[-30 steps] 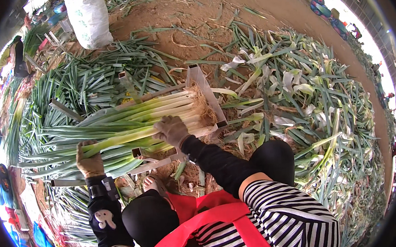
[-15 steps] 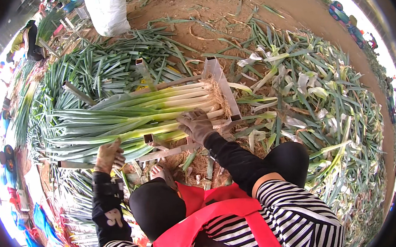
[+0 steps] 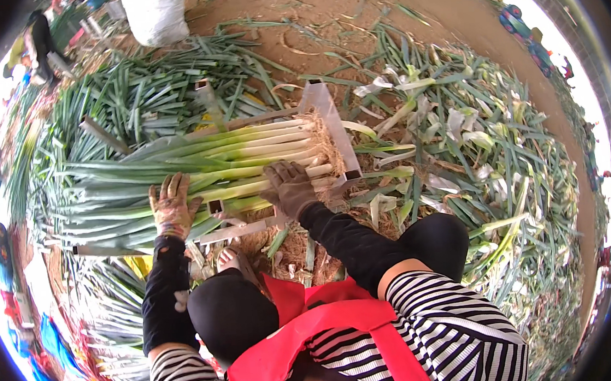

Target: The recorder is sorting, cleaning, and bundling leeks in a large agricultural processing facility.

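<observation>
The left hand (image 3: 171, 204), fingers spread, and the right hand (image 3: 289, 185), likewise flat and unclenched, rest on the leeks (image 3: 246, 152), apparently steadying them. The leeks lie beneath both hands within a frame (image 3: 241, 230); its plate (image 3: 337, 126), just beyond the right hand, seemingly keeps the roots (image 3: 325, 143) level.
</observation>
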Demonstrator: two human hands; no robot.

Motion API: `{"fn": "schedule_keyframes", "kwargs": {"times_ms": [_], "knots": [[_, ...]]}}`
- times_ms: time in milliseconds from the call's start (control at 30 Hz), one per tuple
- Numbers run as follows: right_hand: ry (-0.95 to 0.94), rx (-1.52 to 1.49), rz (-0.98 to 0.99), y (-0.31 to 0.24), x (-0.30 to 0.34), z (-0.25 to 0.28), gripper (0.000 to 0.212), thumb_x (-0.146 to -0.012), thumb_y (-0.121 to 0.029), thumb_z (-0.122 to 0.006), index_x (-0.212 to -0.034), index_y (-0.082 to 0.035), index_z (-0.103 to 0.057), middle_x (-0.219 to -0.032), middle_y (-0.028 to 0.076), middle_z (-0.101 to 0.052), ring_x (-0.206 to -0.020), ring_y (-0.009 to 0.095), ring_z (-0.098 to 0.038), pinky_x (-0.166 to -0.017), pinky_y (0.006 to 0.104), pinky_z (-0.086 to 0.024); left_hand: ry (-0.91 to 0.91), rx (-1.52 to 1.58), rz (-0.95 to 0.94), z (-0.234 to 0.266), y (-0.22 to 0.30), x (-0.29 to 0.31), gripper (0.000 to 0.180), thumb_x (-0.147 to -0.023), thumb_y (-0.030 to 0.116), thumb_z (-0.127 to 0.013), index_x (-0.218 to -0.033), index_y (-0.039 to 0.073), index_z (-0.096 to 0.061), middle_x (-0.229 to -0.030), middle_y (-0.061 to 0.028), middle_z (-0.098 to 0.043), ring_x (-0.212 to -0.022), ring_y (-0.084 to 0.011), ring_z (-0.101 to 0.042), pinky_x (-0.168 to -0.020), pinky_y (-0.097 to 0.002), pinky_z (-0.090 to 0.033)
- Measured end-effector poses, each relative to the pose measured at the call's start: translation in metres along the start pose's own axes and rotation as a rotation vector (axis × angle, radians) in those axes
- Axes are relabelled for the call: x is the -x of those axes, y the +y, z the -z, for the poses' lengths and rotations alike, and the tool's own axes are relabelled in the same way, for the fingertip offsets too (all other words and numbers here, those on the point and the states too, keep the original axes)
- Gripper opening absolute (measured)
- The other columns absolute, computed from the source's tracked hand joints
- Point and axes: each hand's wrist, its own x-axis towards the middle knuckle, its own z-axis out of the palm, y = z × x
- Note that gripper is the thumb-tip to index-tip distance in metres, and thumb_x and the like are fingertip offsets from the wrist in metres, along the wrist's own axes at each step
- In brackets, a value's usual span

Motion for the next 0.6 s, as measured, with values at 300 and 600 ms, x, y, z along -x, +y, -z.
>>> {"fn": "schedule_keyframes", "kwargs": {"times_ms": [300,600], "knots": [[-0.147,0.037,-0.022,-0.004,0.002,0.006,0.073,-0.093,-0.058,-0.046,-0.146,-0.010,-0.035,-0.150,0.014,-0.034,-0.140,0.029,-0.028,-0.115,0.0437,-0.016,-0.113,-0.011,0.074,-0.002,0.006,-0.006,0.070,-0.091,0.060,-0.046,-0.147,0.020,-0.035,-0.154,-0.0008,-0.032,-0.143,-0.0224,-0.025,-0.117,-0.0537,-0.010],[-0.183,0.031,0.062,-0.008,-0.014,0.001,0.070,-0.092,-0.051,-0.052,-0.142,-0.006,-0.038,-0.146,0.019,-0.040,-0.136,0.034,-0.035,-0.112,0.0445,-0.026,-0.221,0.044,0.134,0.011,0.005,0.007,0.062,-0.093,0.053,-0.046,-0.145,0.020,-0.040,-0.154,-0.0039,-0.033,-0.144,-0.0229,-0.024,-0.117,-0.0514,-0.011]]}}
